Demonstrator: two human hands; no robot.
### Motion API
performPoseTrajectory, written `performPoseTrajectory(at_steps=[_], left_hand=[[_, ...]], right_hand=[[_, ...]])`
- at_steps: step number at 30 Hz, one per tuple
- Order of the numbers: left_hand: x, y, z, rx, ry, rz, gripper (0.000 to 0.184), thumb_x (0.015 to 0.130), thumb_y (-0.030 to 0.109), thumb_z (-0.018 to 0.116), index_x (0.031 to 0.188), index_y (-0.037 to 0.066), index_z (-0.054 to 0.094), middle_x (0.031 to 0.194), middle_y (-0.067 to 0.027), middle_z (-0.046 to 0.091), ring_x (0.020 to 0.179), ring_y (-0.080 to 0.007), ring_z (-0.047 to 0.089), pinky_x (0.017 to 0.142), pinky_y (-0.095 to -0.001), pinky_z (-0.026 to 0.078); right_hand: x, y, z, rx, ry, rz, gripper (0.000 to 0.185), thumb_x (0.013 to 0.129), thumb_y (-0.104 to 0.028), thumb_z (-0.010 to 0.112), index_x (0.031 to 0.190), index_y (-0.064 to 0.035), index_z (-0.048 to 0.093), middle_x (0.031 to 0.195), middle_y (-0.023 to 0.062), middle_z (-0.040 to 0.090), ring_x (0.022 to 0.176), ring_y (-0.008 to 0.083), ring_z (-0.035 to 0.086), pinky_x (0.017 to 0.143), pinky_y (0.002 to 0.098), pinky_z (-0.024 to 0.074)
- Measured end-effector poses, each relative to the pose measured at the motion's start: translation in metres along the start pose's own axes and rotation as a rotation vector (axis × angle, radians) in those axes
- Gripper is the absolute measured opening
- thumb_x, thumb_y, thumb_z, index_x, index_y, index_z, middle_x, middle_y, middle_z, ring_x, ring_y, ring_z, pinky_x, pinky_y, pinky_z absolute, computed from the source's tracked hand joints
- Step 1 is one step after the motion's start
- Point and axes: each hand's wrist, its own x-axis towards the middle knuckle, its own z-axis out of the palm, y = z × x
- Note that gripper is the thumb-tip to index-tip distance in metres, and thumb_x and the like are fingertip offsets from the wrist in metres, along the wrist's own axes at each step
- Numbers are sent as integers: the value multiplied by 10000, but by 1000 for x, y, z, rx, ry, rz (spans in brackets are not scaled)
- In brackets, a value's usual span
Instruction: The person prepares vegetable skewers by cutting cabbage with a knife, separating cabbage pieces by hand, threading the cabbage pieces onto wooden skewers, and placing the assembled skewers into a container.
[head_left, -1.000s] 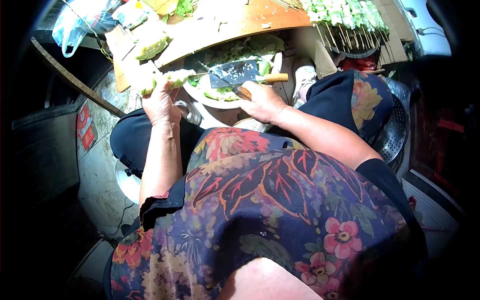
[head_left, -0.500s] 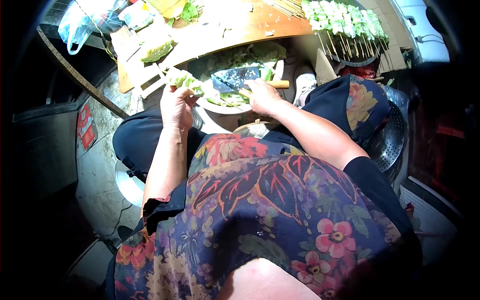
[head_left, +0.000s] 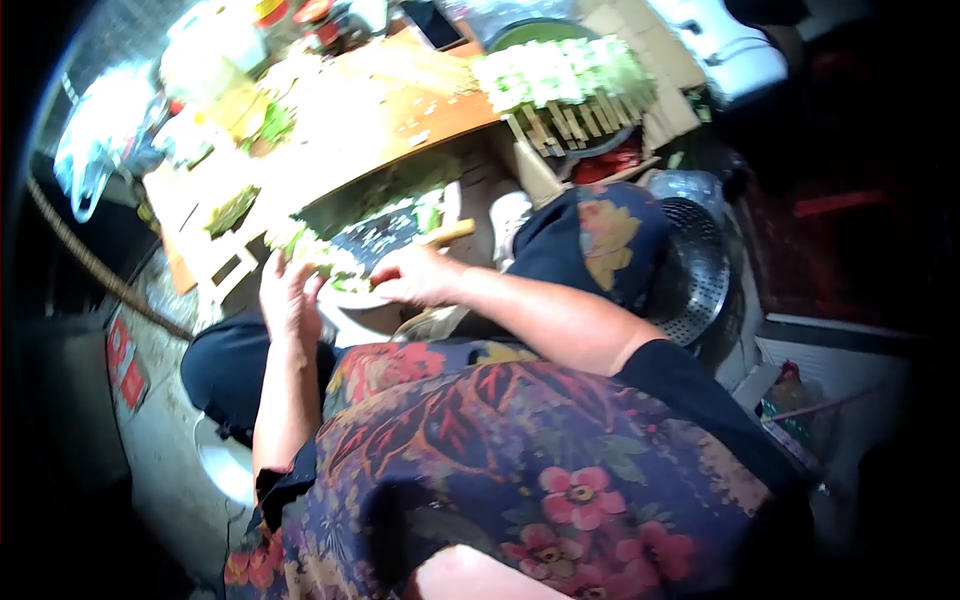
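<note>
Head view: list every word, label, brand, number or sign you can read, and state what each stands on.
No text can be read in this view.
Red-and-white item on the floor at left: pale markings, too blurred to read.
Red-and-yellow item at the top edge: too blurred to read.
Cleaver: no legible mark.

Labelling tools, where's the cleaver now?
Head view, upper half, left of centre: the cleaver lies just beyond the right hand, wooden handle pointing right.
</note>
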Motion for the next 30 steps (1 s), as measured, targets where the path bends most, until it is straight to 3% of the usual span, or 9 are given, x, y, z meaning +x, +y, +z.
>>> performPoseTrajectory(at_steps=[8,12,17,18,23,24,26,28,30], left_hand=[[-9,15,20,1,-130,-76,535,822,87,669,1305,64,441,1057,-74,572,836,-166,624,686,-273,542],[2,18,13,133,-171,-66,443,830,106,628,1253,67,501,1086,-78,569,819,-166,608,687,-291,525],[-1,62,22,127,-291,-30,406,834,75,595,1231,28,520,1105,-99,571,795,-159,607,673,-272,512],[-4,72,26,126,-306,0,407,836,70,591,1233,21,516,1107,-104,568,791,-159,607,674,-271,512],[10,111,9,268,-175,172,364,874,69,561,1226,-6,508,1085,-100,558,763,-140,574,653,-247,488],[17,115,-1,254,-150,171,358,878,70,559,1225,-4,509,1081,-96,559,760,-136,570,650,-246,487],[25,119,-16,245,-95,139,355,879,63,553,1227,8,506,1059,-81,571,761,-124,576,646,-242,493],[40,114,-41,213,-75,146,372,879,74,560,1241,20,496,1060,-80,577,775,-128,586,659,-244,505],[46,107,-53,143,6,85,409,871,132,592,1259,47,495,1105,-84,576,847,-141,592,693,-245,526]], right_hand=[[-19,-40,-46,-77,251,-26,210,783,-206,633,896,-38,688,789,150,670,712,227,643,695,317,493],[-36,-63,-112,-563,382,-2,201,775,-242,622,834,-70,708,775,138,670,715,273,652,666,340,501],[-83,-65,-200,-414,676,81,160,778,-163,625,854,-50,710,774,102,690,687,174,647,666,291,506],[-89,-47,-219,-447,815,12,138,769,-188,598,737,-76,673,743,138,653,662,264,632,649,355,496],[-129,35,-308,-498,1131,274,112,740,-154,617,705,-66,677,694,174,630,625,277,618,641,377,493],[-138,38,-320,-507,1140,419,138,770,-164,655,805,-41,706,780,112,695,716,188,655,718,317,507],[-150,75,-353,-569,1227,411,111,757,-141,663,759,-35,698,751,127,685,699,206,656,709,326,508],[-159,96,-378,-700,1215,560,94,726,-85,612,760,-60,697,826,155,679,775,287,661,712,372,515],[-160,111,-402,-1051,1026,691,132,763,-127,590,797,-80,710,875,125,689,838,265,669,720,363,522]])
